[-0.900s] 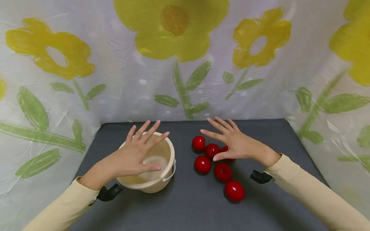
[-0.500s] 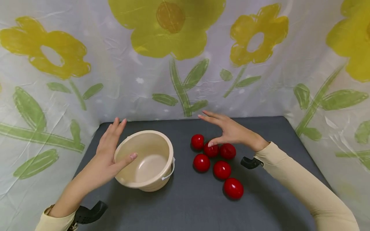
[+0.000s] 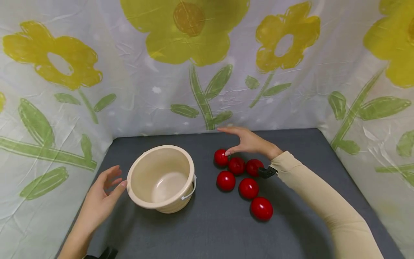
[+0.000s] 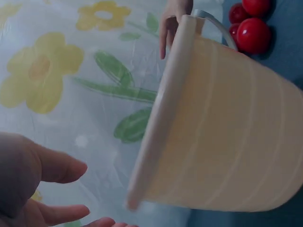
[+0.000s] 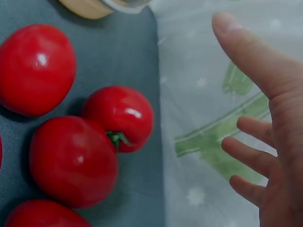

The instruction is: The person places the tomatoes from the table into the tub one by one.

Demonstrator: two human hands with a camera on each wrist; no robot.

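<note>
A cream bucket (image 3: pixel 161 205) stands on the left half of the table, its white handle (image 3: pixel 191 189) hanging down the right side. My left hand (image 3: pixel 100 201) is left of the bucket with its fingers loosely bent; it holds nothing, and a gap to the bucket's wall (image 4: pixel 227 123) shows in the left wrist view. Several red tomatoes (image 3: pixel 237 166) lie in a loose group to the right of the bucket. Over the far-left tomato (image 3: pixel 220 158) hovers my right hand (image 3: pixel 250 142), thumb and fingers spread apart, holding nothing. A green stem (image 5: pixel 116 137) shows on one tomato.
The dark grey table (image 3: pixel 200 233) ends at a white sheet (image 3: pixel 139 90) with printed yellow flowers behind and on both sides. Black wrist devices sit on both arms; the right one (image 3: pixel 267 172) partly overlaps a tomato in the head view.
My left hand has drawn back from over the bucket to its left side, its fingers more bent. The right hand has shifted left and slightly away, towards the far-left tomato. Bucket and tomatoes stay put.
</note>
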